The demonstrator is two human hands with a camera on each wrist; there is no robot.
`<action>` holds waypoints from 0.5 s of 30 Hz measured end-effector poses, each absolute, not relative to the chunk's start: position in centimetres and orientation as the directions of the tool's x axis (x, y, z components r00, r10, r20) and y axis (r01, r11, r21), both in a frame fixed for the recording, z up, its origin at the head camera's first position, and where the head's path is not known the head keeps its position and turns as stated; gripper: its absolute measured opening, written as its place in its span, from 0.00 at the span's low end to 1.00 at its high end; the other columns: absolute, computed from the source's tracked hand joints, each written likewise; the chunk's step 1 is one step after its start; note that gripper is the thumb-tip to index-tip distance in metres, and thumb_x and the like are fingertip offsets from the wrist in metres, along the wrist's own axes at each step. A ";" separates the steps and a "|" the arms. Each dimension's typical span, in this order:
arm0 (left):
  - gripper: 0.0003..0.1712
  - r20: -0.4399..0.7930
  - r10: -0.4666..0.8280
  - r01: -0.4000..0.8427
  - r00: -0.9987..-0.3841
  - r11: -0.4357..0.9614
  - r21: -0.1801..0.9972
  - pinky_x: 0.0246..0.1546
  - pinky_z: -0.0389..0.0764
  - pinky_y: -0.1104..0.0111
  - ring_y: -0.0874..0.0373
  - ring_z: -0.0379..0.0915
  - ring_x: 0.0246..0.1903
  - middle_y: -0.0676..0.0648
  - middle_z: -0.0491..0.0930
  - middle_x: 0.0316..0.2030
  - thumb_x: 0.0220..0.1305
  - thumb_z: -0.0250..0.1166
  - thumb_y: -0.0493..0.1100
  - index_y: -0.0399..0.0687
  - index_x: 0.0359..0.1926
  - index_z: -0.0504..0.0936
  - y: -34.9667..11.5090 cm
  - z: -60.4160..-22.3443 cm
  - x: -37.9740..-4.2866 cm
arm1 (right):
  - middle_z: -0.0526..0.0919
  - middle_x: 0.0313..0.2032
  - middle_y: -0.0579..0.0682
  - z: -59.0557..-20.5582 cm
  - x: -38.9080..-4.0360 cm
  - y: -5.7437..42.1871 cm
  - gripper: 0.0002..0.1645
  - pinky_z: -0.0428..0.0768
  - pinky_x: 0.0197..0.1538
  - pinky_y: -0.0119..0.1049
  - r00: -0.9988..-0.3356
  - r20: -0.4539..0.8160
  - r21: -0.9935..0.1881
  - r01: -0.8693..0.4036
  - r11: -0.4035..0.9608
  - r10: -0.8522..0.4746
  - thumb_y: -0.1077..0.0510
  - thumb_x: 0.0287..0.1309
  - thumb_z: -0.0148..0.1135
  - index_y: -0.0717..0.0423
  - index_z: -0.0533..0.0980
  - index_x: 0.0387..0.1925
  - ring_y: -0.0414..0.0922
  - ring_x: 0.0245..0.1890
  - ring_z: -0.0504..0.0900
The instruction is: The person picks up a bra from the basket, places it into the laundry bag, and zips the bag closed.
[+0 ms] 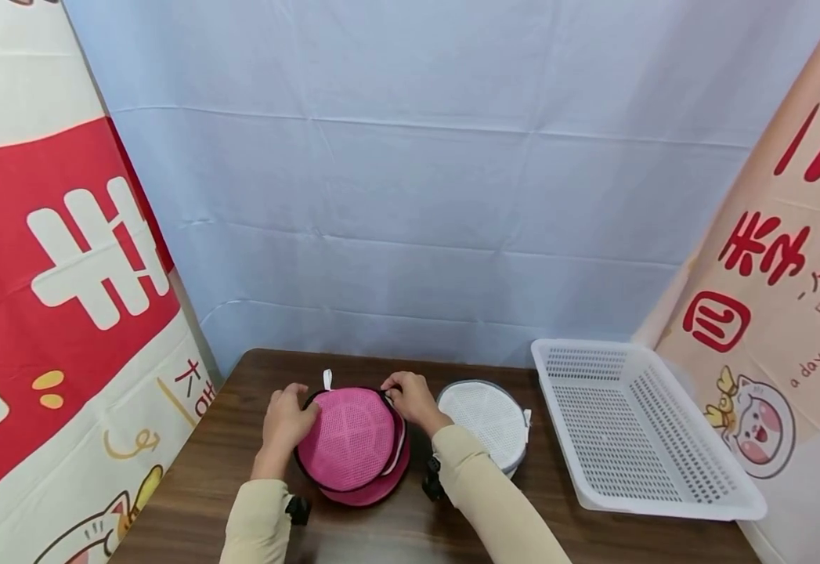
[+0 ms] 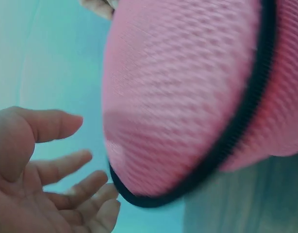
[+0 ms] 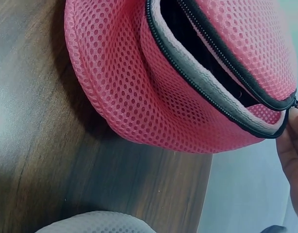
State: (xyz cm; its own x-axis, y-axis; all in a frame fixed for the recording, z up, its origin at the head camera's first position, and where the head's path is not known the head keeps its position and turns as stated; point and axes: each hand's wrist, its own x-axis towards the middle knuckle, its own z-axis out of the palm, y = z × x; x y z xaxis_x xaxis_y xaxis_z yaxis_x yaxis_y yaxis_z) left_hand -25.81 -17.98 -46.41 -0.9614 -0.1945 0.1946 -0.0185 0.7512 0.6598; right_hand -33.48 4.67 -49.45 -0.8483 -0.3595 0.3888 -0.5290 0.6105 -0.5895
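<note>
A round pink mesh laundry bag (image 1: 350,439) with black zipper trim sits on the brown table. In the right wrist view its zipper (image 3: 207,97) gapes along one side, showing a dark interior. My right hand (image 1: 413,398) is at the bag's far right edge and pinches the zipper pull (image 3: 296,103) there. At the bag's left side is my left hand (image 1: 290,419); the left wrist view shows its fingers (image 2: 66,165) spread and loosely bent, fingertips close to the black rim. A white tag (image 1: 327,379) sticks up from the bag's back edge.
Right of the pink bag, partly behind my right forearm, lies a round white mesh bag (image 1: 483,419) with grey trim. A white plastic basket (image 1: 570,454) stands at the table's right side. A pale blue cloth (image 1: 410,196) hangs behind the brown table (image 1: 205,478).
</note>
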 end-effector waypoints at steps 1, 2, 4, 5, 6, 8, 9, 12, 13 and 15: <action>0.20 0.216 -0.172 0.010 -0.961 0.760 0.650 0.43 0.69 0.49 0.38 0.69 0.45 0.33 0.72 0.44 0.57 0.62 0.41 0.35 0.49 0.76 -17.7 -46.2 -26.1 | 0.82 0.34 0.48 -49.4 -33.4 4.7 0.09 0.76 0.42 0.39 -0.849 0.388 -0.593 -0.529 0.607 -0.360 0.70 0.53 0.59 0.55 0.81 0.30 0.47 0.39 0.79; 0.19 0.231 -0.148 0.036 -0.962 0.766 0.641 0.43 0.69 0.49 0.38 0.69 0.44 0.34 0.73 0.43 0.57 0.62 0.41 0.35 0.48 0.77 -17.4 -46.1 -26.3 | 0.82 0.34 0.48 -49.4 -33.4 4.7 0.09 0.76 0.42 0.39 -0.849 0.387 -0.597 -0.528 0.603 -0.361 0.70 0.54 0.59 0.56 0.81 0.30 0.48 0.39 0.79; 0.17 0.252 -0.106 0.078 -0.962 0.777 0.625 0.42 0.69 0.50 0.40 0.69 0.42 0.37 0.75 0.40 0.56 0.63 0.40 0.37 0.46 0.79 -16.8 -45.8 -26.8 | 0.82 0.35 0.48 -49.4 -33.3 4.7 0.09 0.76 0.43 0.39 -0.852 0.381 -0.603 -0.524 0.602 -0.359 0.70 0.54 0.59 0.56 0.81 0.30 0.47 0.40 0.79; 0.16 0.256 -0.089 0.093 -0.963 0.778 0.621 0.41 0.69 0.49 0.41 0.69 0.42 0.38 0.75 0.39 0.56 0.63 0.40 0.39 0.45 0.79 -16.5 -45.7 -27.1 | 0.82 0.35 0.48 -49.4 -33.3 4.7 0.09 0.76 0.42 0.39 -0.852 0.380 -0.604 -0.523 0.601 -0.360 0.70 0.54 0.59 0.56 0.81 0.30 0.47 0.40 0.79; 0.15 0.254 -0.073 0.103 -0.964 0.781 0.616 0.40 0.69 0.49 0.42 0.69 0.41 0.40 0.75 0.38 0.56 0.63 0.41 0.41 0.45 0.80 -16.2 -45.5 -27.3 | 0.82 0.35 0.48 -49.4 -33.3 4.7 0.09 0.76 0.42 0.38 -0.851 0.381 -0.604 -0.524 0.600 -0.361 0.70 0.54 0.59 0.55 0.81 0.30 0.47 0.40 0.79; 0.13 0.241 -0.046 0.114 -0.969 0.784 0.611 0.39 0.69 0.48 0.43 0.69 0.41 0.41 0.75 0.37 0.57 0.63 0.42 0.43 0.44 0.81 -15.7 -45.3 -27.8 | 0.82 0.34 0.48 -49.4 -33.3 4.7 0.10 0.76 0.42 0.38 -0.850 0.383 -0.601 -0.527 0.600 -0.363 0.70 0.54 0.59 0.55 0.81 0.30 0.47 0.39 0.79; 0.12 0.232 -0.033 0.118 -0.972 0.785 0.608 0.38 0.69 0.48 0.44 0.69 0.41 0.42 0.75 0.37 0.58 0.63 0.42 0.44 0.43 0.81 -15.5 -45.2 -28.1 | 0.82 0.34 0.48 -49.4 -33.3 4.7 0.10 0.76 0.41 0.38 -0.849 0.384 -0.601 -0.529 0.599 -0.364 0.70 0.54 0.59 0.55 0.81 0.30 0.47 0.39 0.79; 0.10 0.204 0.006 0.129 -0.979 0.792 0.596 0.37 0.70 0.48 0.46 0.69 0.41 0.44 0.75 0.37 0.59 0.63 0.42 0.46 0.42 0.81 -15.0 -45.0 -28.8 | 0.82 0.34 0.47 -49.5 -33.5 4.6 0.10 0.76 0.41 0.37 -0.849 0.388 -0.599 -0.528 0.602 -0.359 0.70 0.54 0.59 0.54 0.81 0.30 0.46 0.38 0.79; 0.10 0.198 0.024 0.139 -0.980 0.795 0.591 0.37 0.70 0.49 0.46 0.70 0.40 0.44 0.75 0.37 0.58 0.63 0.42 0.46 0.42 0.81 -14.9 -44.9 -29.0 | 0.82 0.34 0.47 -49.5 -33.5 4.6 0.10 0.76 0.40 0.37 -0.851 0.387 -0.599 -0.525 0.604 -0.356 0.70 0.54 0.59 0.54 0.81 0.29 0.46 0.38 0.79; 0.10 0.186 0.050 0.150 -0.981 0.803 0.577 0.37 0.70 0.48 0.47 0.70 0.40 0.45 0.75 0.37 0.58 0.64 0.42 0.46 0.41 0.82 -14.7 -44.9 -29.5 | 0.81 0.34 0.47 -49.5 -33.5 4.6 0.09 0.76 0.40 0.37 -0.852 0.388 -0.598 -0.523 0.607 -0.352 0.70 0.54 0.60 0.54 0.81 0.29 0.46 0.37 0.79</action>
